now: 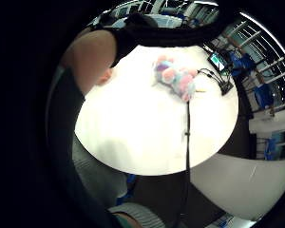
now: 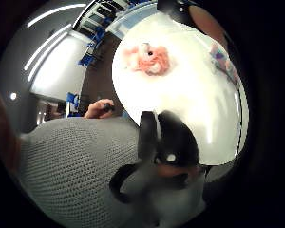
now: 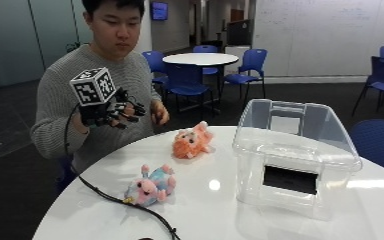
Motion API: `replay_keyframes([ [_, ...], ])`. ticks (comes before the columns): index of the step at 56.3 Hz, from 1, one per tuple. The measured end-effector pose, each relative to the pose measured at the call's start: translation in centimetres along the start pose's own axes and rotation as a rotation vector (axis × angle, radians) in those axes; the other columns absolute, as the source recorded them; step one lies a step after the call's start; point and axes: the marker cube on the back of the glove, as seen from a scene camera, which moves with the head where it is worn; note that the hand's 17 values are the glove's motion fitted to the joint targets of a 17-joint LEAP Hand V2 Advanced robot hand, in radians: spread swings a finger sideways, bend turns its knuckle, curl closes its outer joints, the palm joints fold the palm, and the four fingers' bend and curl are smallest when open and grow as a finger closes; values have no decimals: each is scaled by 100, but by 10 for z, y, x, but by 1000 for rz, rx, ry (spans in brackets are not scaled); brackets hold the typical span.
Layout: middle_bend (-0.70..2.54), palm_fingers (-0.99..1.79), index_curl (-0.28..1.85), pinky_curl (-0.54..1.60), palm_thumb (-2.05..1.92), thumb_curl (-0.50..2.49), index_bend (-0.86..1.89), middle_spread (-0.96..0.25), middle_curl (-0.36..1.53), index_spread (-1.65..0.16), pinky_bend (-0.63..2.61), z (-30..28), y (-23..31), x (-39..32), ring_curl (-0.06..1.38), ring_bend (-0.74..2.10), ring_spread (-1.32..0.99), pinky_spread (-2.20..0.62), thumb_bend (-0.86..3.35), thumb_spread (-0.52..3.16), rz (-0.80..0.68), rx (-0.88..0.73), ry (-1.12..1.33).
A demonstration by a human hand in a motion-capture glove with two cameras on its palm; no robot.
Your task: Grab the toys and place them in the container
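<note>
An orange plush toy point(image 3: 192, 142) lies on the round white table point(image 3: 198, 210) near the person's side, left of a clear plastic container point(image 3: 292, 150). A pink and blue plush toy point(image 3: 151, 186) lies closer to the table's front edge. The gloved right hand point(image 3: 115, 112) is raised in the air in front of the person's chest, off the table's left edge, fingers spread and relaxed, holding nothing. The pink and blue toy point(image 1: 176, 77) and the orange toy point(image 2: 148, 59) both show lying on the table in the palm views.
A black cable point(image 3: 125, 205) runs from the glove across the table's front left past the pink and blue toy. The bare left hand point(image 3: 159, 111) hovers by the chest. Blue chairs point(image 3: 245, 70) and another round table point(image 3: 198, 59) stand behind.
</note>
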Motion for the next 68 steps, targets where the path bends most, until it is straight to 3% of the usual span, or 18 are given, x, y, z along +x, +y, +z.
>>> replay_keyframes([
  [9,17,21,11,18,8,7,19,-13,7,-29,54,-1,-4,1,7,25,-12,2,9,101,5,-9,10],
  [20,18,17,18,23,6,14,19,-16,13,-36,58,-1,-8,9,11,29,-15,3,8,132,30,-22,13],
  [39,18,12,27,27,4,22,19,-18,20,-39,61,1,-40,36,16,32,-17,3,4,146,62,-53,24],
  [57,16,4,32,31,5,26,17,-18,24,-39,68,0,-143,136,20,36,-17,3,2,148,256,-64,175],
  [68,17,0,33,33,5,28,18,-17,25,-39,72,12,-149,145,22,39,-17,3,0,147,265,-109,136],
])
